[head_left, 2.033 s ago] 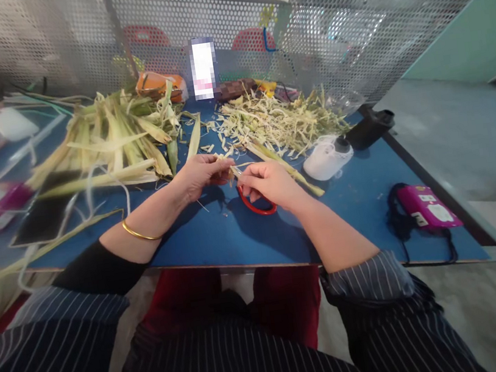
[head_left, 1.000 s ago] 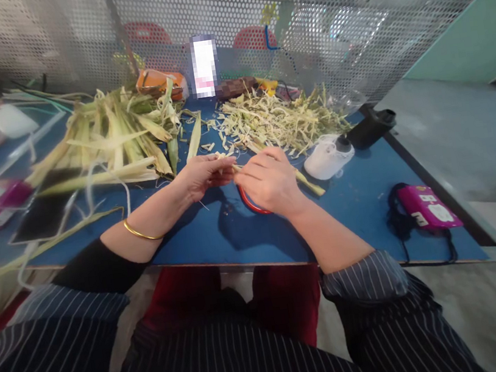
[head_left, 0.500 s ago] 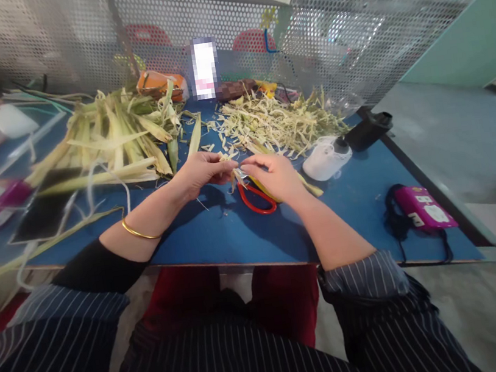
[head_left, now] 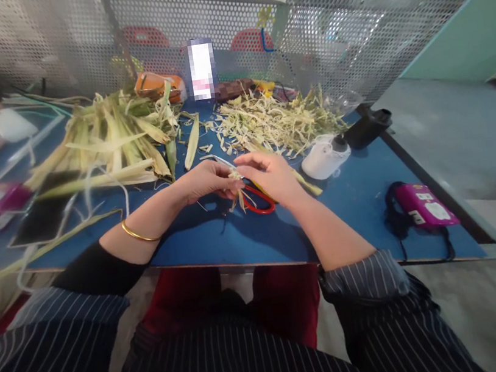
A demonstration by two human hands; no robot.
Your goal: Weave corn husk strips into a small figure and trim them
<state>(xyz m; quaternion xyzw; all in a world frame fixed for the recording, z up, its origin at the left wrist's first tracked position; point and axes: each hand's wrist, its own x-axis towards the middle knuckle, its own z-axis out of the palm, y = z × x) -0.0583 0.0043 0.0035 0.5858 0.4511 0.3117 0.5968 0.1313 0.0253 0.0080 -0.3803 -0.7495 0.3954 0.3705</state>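
- At the far left, a white box (head_left: 10, 125) and a magenta item (head_left: 12, 200) are blurred; beside them a dark flat panel (head_left: 46, 211) is crossed by a white cord.
- To the right of these, a large heap of husks (head_left: 111, 134) is spread over the blue surface (head_left: 201, 245), with an orange packet (head_left: 164, 87) set behind it.
- Pale husk strips (head_left: 239, 196) are pinched between the fingers of the left hand (head_left: 210, 179), at the middle of the surface; their ends are left hanging.
- The right hand (head_left: 269, 177) is held just beside them with its fingers bent; whether anything is gripped cannot be told.
- Scissors (head_left: 263, 208) are seen below the hands, partly covered by them, red handles toward the near edge.
- Behind, shredded husk (head_left: 276, 123) is piled before a perforated metal screen (head_left: 205, 13), by which the far side is bounded.
- Farther right, a white spool (head_left: 325, 158) and a black cylinder (head_left: 367, 129) are placed near the dark right edge; a magenta box (head_left: 428, 204) is set near the near right corner.
- Blue surface is exposed between the hands and the near edge, and between the right forearm and the magenta box.
- Beyond the right edge, grey floor (head_left: 446, 121) is bordered by a green wall (head_left: 468, 26).
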